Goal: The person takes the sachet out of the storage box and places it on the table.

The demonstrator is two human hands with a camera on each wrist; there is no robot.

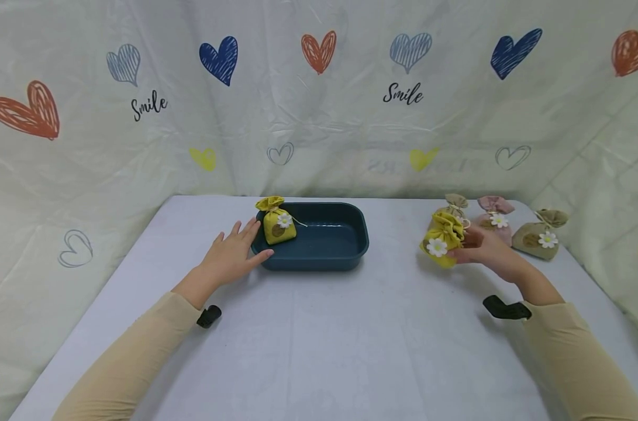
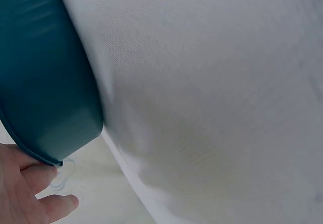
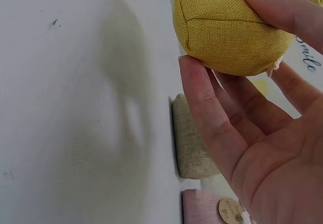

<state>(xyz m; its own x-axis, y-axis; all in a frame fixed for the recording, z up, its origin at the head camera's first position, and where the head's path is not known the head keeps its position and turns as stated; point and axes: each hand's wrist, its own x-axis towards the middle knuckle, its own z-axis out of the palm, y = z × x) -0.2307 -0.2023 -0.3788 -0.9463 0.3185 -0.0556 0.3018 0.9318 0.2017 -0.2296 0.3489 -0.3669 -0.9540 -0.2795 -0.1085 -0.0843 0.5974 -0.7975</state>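
In the head view my right hand [image 1: 487, 251] holds a yellow drawstring pouch [image 1: 437, 237] with a white flower on it. The right wrist view shows its thumb and fingers pinching the yellow burlap [image 3: 229, 30], with the pouch lifted off the table. At the left, my left hand [image 1: 231, 254] touches the near-left rim of a dark teal tray [image 1: 324, 263], fingers spread and straight. Inside that tray's left end stands another yellow pouch [image 1: 279, 229] with a flower. From the left wrist view, the fingertips [image 2: 43, 176] rest against the tray's rim.
Behind the held pouch stands a beige pouch [image 1: 457, 202], partly hidden. A pink pouch [image 1: 495, 213] and an olive-beige pouch [image 1: 537, 240] stand to its right. A white cloth covers the table [image 1: 319, 345]. A curtain with printed hearts [image 1: 319, 117] hangs behind.
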